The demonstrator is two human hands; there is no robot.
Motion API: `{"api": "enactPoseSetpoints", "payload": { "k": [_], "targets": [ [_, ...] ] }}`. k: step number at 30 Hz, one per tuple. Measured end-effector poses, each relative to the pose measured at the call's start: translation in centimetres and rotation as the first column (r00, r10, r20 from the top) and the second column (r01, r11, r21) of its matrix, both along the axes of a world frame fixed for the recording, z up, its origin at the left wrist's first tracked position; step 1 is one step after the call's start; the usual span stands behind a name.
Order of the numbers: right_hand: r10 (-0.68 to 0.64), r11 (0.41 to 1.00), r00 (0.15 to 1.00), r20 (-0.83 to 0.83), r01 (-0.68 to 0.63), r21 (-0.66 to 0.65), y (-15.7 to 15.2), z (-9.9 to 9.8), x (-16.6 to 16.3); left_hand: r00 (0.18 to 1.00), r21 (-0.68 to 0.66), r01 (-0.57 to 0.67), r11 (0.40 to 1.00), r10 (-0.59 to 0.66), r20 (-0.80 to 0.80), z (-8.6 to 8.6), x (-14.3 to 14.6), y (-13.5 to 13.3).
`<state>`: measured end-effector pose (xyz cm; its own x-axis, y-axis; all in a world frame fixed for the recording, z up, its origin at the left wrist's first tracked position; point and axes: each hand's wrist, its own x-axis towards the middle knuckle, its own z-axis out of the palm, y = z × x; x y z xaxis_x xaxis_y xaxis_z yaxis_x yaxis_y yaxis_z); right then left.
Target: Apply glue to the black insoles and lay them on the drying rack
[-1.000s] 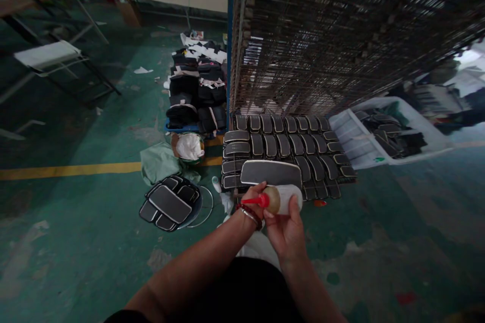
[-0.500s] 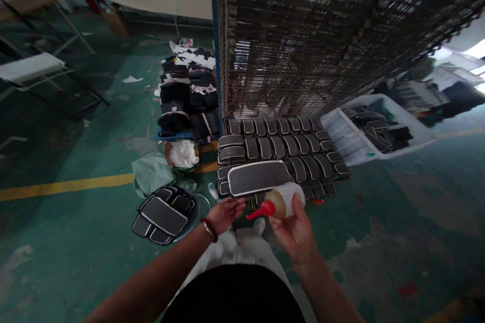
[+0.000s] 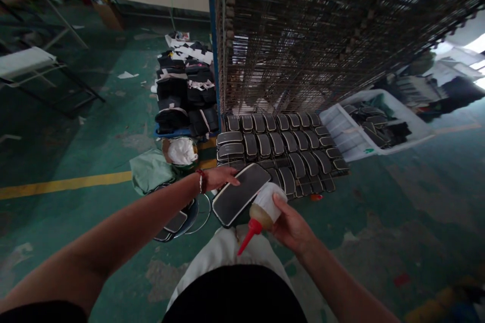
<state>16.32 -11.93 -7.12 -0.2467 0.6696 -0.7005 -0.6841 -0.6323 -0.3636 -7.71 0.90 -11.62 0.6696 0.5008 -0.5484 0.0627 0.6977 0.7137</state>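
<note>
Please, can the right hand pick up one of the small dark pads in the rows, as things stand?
Probably not: the right hand is wrapped around the red-nozzled bottle, so it hardly looks free to grasp. The small dark pads themselves lie mostly uncovered beyond it.

From my end, I see the panel [image 3: 240, 196] in the left hand [image 3: 219, 177], the bottle [image 3: 265, 207] in the right hand [image 3: 291, 228] — beyond them, rows of pads [image 3: 278, 145] lie before the rack [image 3: 273, 55]. A crate [image 3: 345, 133] stands right of the rows, a bucket [image 3: 194, 217] left, bundles [image 3: 173, 88] farther back.
</note>
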Motion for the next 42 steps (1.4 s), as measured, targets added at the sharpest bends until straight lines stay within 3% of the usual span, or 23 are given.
{"api": "enactPoseSetpoints", "payload": {
  "k": [4,8,10,13,16,18,23,29,32,38,42],
  "targets": [
    [-0.032,0.998,0.999,0.014,0.031,0.049,0.6,0.1,0.0,0.998,0.032,-0.004,0.999,0.006,-0.066,0.9,0.9,0.6],
    [-0.192,0.968,0.976,0.098,0.173,0.180,1.6,1.9,2.3,1.000,0.122,0.030,0.992,-0.030,-0.003,2.5,0.3,1.1],
    [-0.306,0.920,0.939,0.155,0.250,0.303,2.3,3.5,4.1,0.997,0.161,0.072,0.984,-0.078,0.028,3.6,-0.2,1.0],
    [-0.506,0.788,0.834,0.222,0.343,0.511,3.6,6.1,6.5,0.986,0.195,0.154,0.969,-0.164,0.036,5.2,-0.9,0.7],
    [-0.630,0.675,0.723,0.284,0.329,0.660,4.6,8.2,7.7,0.965,0.241,0.256,0.936,-0.263,-0.003,6.7,-1.4,0.5],
    [-0.659,0.640,0.677,0.329,0.275,0.717,5.0,9.0,7.7,0.950,0.273,0.309,0.911,-0.312,-0.033,7.4,-1.5,0.4],
    [-0.672,0.622,0.613,0.416,0.163,0.765,5.3,9.2,7.1,0.931,0.317,0.356,0.879,-0.363,-0.036,8.3,-1.6,0.4],
    [-0.678,0.635,0.607,0.415,0.199,0.747,4.8,8.7,6.8,0.959,0.306,0.282,0.909,-0.276,-0.065,8.8,-1.8,0.4],
    [-0.666,0.651,0.623,0.411,0.216,0.728,4.7,8.6,6.6,0.959,0.283,0.281,0.917,-0.276,-0.056,8.8,-1.9,0.3],
    [-0.698,0.616,0.599,0.393,0.221,0.756,5.1,8.5,6.5,0.963,0.273,0.267,0.924,-0.264,-0.050,8.7,-1.7,0.3],
    [-0.682,0.635,0.607,0.408,0.215,0.742,5.0,8.1,6.8,0.966,0.279,0.258,0.925,-0.253,-0.055,8.8,-1.7,0.5]
  ]
}}
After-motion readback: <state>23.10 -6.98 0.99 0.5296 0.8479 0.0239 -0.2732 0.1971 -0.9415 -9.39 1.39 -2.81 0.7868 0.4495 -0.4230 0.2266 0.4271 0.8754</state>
